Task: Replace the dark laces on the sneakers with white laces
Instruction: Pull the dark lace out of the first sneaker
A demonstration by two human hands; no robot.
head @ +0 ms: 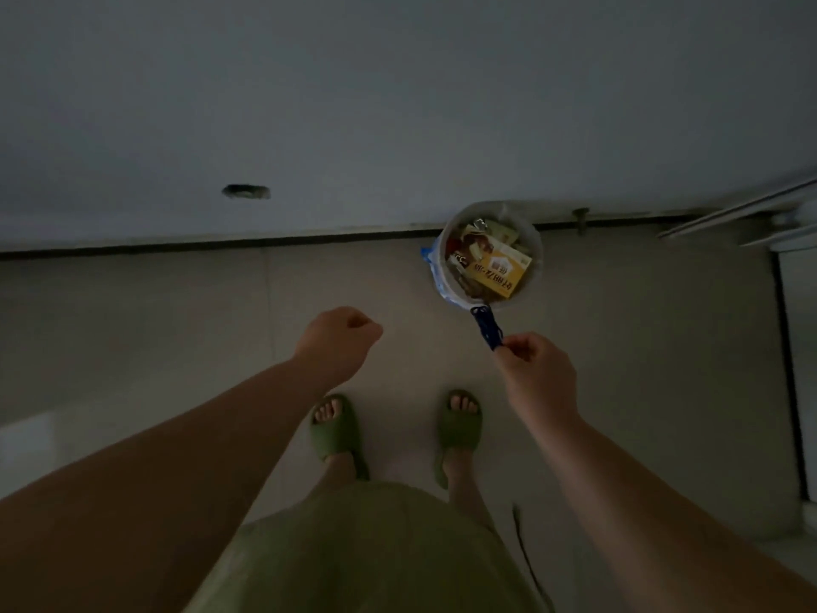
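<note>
I stand in a dim room looking down at a tiled floor. My right hand (537, 373) pinches a bundle of dark blue laces (486, 327), which hangs just at the near rim of a round waste bin (537, 247) against the wall. The bin holds wrappers and a yellow box. My left hand (338, 340) is curled into a loose fist with nothing in it, out in front at the centre. No sneakers or white laces are in view.
My feet in green slippers (336, 431) stand on the floor below the hands. A dark baseboard (221, 245) runs along the wall. A sliding door track (751, 214) and door frame lie at the right. A thin dark cord (526, 550) lies on the floor.
</note>
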